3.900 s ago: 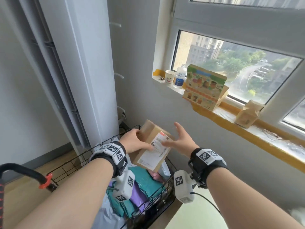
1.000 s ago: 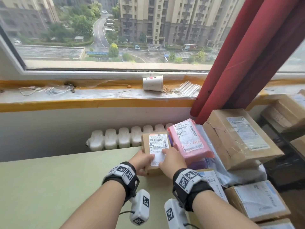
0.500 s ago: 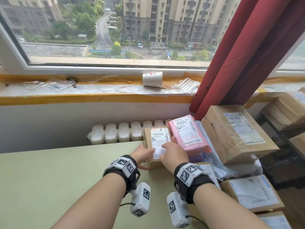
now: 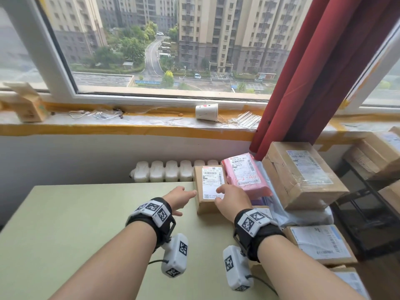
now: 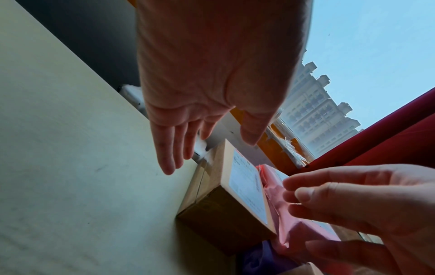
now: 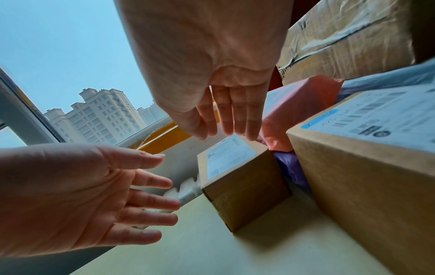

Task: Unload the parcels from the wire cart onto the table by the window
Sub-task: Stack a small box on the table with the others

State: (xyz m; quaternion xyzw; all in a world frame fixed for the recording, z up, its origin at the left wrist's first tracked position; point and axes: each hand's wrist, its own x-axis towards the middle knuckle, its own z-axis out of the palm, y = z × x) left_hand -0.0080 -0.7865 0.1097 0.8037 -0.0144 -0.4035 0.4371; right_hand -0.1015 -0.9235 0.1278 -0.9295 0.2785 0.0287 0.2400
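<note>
Both hands open, gripping nothing: left hand (image 4: pixel 181 197) beside small box (image 4: pixel 209 190), right hand (image 4: pixel 231 198) fingers above its label. Box sits flat on table (image 4: pixel 86 224), against pink parcel (image 4: pixel 245 173). Withdraw straight back; avoid nudging box.

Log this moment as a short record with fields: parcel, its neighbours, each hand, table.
parcel: small cardboard box, label up, resting on the table at its far edge
neighbours: pink mailer against its right side; large taped carton further right
left hand: open, fingers straight, just left of the box, no grip
right hand: open, fingers over the label, no grip
table: pale green top
windowsill: tipped paper cup
</note>
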